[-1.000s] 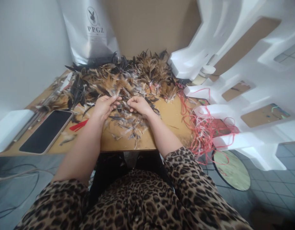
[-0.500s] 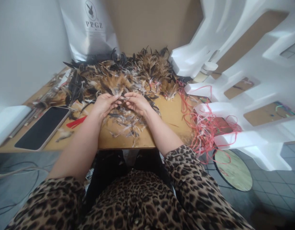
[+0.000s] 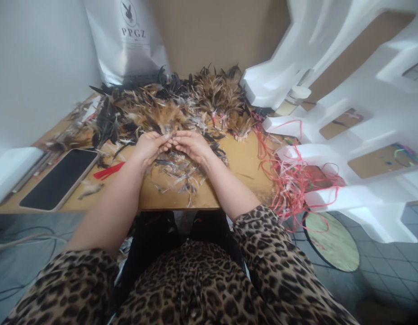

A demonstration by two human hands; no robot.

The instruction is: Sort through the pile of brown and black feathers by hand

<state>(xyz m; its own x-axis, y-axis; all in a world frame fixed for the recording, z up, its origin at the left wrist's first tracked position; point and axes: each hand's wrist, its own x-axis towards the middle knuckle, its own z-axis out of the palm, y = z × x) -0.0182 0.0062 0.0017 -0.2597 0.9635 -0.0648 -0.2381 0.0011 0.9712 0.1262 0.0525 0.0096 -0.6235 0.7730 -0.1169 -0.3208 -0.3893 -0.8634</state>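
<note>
Brown feathers (image 3: 166, 116) fan upward from the fingertips of both hands, which meet over the front of the feather pile. My left hand (image 3: 152, 146) is closed in a pinch on their lower end. Its fingertips touch those of my right hand (image 3: 191, 145), which pinches at the same spot. The very tips of the quills are hidden by the fingers. Below the hands, loose grey and white feather bits (image 3: 181, 174) lie scattered on the wooden table (image 3: 242, 162). Behind, a heap of brown and black feathers (image 3: 137, 97) spreads across the tabletop.
A phone (image 3: 61, 178) and red strips (image 3: 109, 171) lie left. Tied feather bunches (image 3: 217, 97) stand at the back, before a silver bag (image 3: 134, 54). Tangled red string (image 3: 290, 189) hangs over white foam packing (image 3: 334, 198) at right. A round mirror-like disc (image 3: 331, 241) is below.
My right hand has shifted slightly left, so its fingertips now meet those of my left hand. The feathers stay at the fingertips.
</note>
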